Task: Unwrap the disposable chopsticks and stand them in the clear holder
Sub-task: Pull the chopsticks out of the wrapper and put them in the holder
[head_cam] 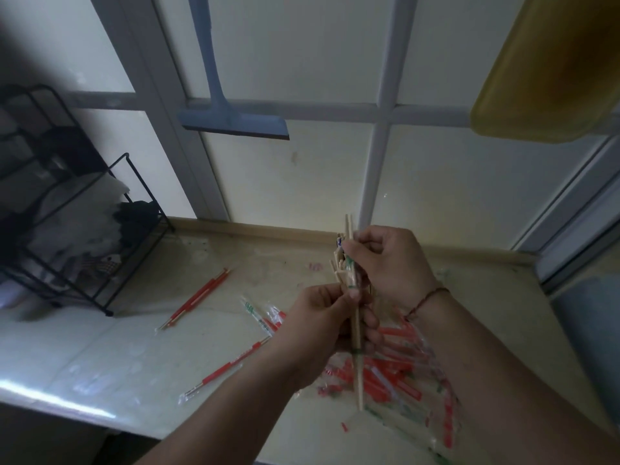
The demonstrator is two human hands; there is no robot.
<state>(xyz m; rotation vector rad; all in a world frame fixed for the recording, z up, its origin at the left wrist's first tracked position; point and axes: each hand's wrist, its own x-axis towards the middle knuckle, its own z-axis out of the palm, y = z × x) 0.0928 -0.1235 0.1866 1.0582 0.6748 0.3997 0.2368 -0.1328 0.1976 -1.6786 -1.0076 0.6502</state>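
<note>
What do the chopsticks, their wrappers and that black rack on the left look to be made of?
Chopsticks: pale, matte sticks, likely bare wood or bamboo; which one cannot be told.
Wrappers: thin, clear, glossy film printed with red and green, probably plastic; it crinkles and glints.
Black rack: thin dark rods bent into a frame, apparently coated metal wire.

Pale, matt wooden chopsticks (356, 325) are showing bare, unfinished grain. Thin clear plastic wrappers (399, 370), glossy and crinkled with red print, are glinting at the near right. The cream countertop (134, 347) is looking smooth and glossy, catching window light. At far left, the black wire rack (77, 229) is appearing as matt metal.
</note>
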